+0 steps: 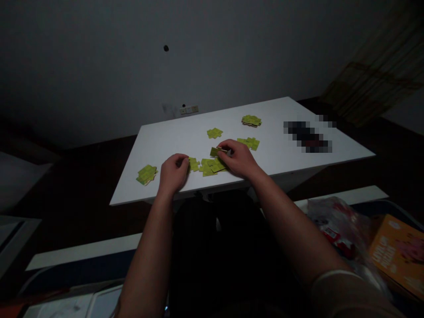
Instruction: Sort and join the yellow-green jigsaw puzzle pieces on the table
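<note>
Between the fingers of my right hand is a green puzzle piece, tilted a little above the table. Below it, other green puzzle pieces lie partly overlapping near the table's front edge. My left hand is closed at the edge of another puzzle piece, thumb and fingertips together on it. To the left of that hand sits a small pile of puzzle pieces. Farther back are a loose piece, a pair of pieces and a stack of pieces.
The white table stands near a grey wall with a socket strip. A pixelated dark object lies on its right side. Beside me at lower right are a clear plastic bag and an orange puzzle box.
</note>
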A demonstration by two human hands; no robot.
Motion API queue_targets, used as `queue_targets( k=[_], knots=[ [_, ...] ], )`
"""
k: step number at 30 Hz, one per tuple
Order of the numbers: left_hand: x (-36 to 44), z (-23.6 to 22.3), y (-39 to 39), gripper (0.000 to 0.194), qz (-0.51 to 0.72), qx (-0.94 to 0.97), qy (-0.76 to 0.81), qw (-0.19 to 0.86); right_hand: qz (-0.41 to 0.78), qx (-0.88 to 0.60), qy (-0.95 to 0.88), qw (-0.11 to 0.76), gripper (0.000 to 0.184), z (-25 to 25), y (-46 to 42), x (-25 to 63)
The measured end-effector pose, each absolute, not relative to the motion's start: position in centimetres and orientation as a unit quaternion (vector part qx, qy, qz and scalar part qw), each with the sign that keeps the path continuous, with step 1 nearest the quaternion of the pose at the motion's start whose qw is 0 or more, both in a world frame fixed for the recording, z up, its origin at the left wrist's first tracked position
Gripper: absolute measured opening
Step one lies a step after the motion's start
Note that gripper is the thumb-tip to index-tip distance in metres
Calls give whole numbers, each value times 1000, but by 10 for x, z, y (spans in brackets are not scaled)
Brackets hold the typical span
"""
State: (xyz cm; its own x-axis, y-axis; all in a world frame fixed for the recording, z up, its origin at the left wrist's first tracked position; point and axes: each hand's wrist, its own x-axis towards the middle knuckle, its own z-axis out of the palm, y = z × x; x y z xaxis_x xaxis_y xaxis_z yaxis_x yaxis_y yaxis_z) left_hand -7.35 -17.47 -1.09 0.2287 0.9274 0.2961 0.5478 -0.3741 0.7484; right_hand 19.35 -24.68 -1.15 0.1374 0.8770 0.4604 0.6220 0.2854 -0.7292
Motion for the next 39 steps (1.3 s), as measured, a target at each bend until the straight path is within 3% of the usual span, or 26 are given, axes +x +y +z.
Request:
queue_targets(
  k=[39],
  knots=[
    [-73,-8,-177,20,350,741,512,259,143,-573,-670,451,11,-10,-248,194]
  ],
)
